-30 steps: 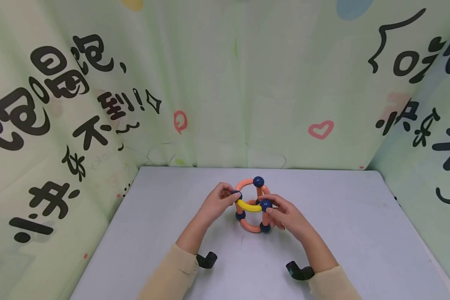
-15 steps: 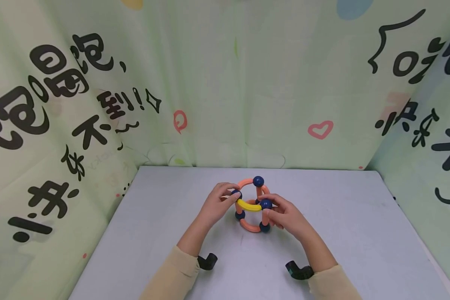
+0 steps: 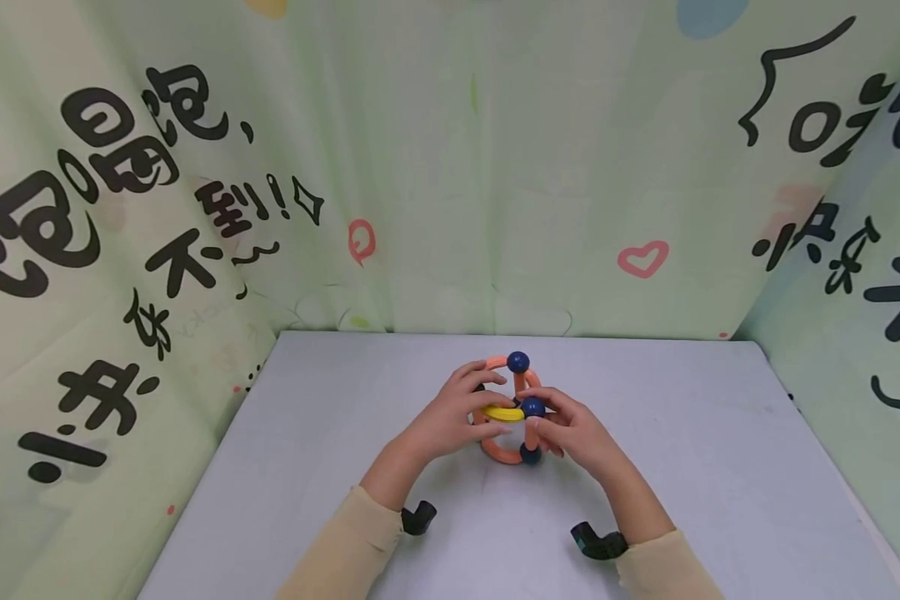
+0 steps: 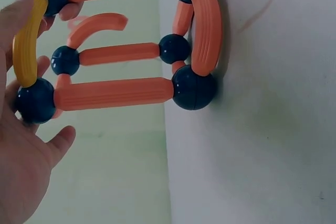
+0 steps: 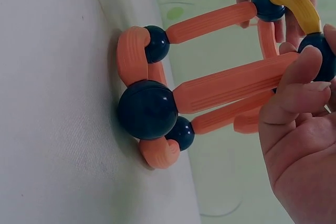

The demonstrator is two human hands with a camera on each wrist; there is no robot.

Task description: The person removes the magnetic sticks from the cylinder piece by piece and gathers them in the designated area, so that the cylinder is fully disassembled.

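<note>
A toy frame of orange rods (image 4: 113, 94) and navy balls (image 5: 148, 109) stands on the table (image 3: 645, 467). A curved yellow rod (image 3: 504, 414) bridges two upper balls at its front. My right hand (image 3: 579, 432) pinches the upper front-right ball (image 3: 532, 407) between thumb and fingers. Around the yellow rod's left end, my left hand (image 3: 450, 417) is spread, with its thumb (image 4: 64, 139) apart from the upper left ball (image 4: 37, 100) and its fingers behind that ball. One curved orange rod (image 4: 102, 23) at the top shows a free end in the left wrist view.
A pale green curtain (image 3: 435, 167) with black lettering and a pink heart (image 3: 642, 259) hangs behind and along both sides of the table. Black wrist-worn cameras (image 3: 600, 542) sit at the cuffs of the beige sleeves (image 3: 345, 550).
My left hand has let go of the upper left ball and moved right, its fingers spreading over the yellow rod. The right hand keeps its pinch, and the frame stands where it was.
</note>
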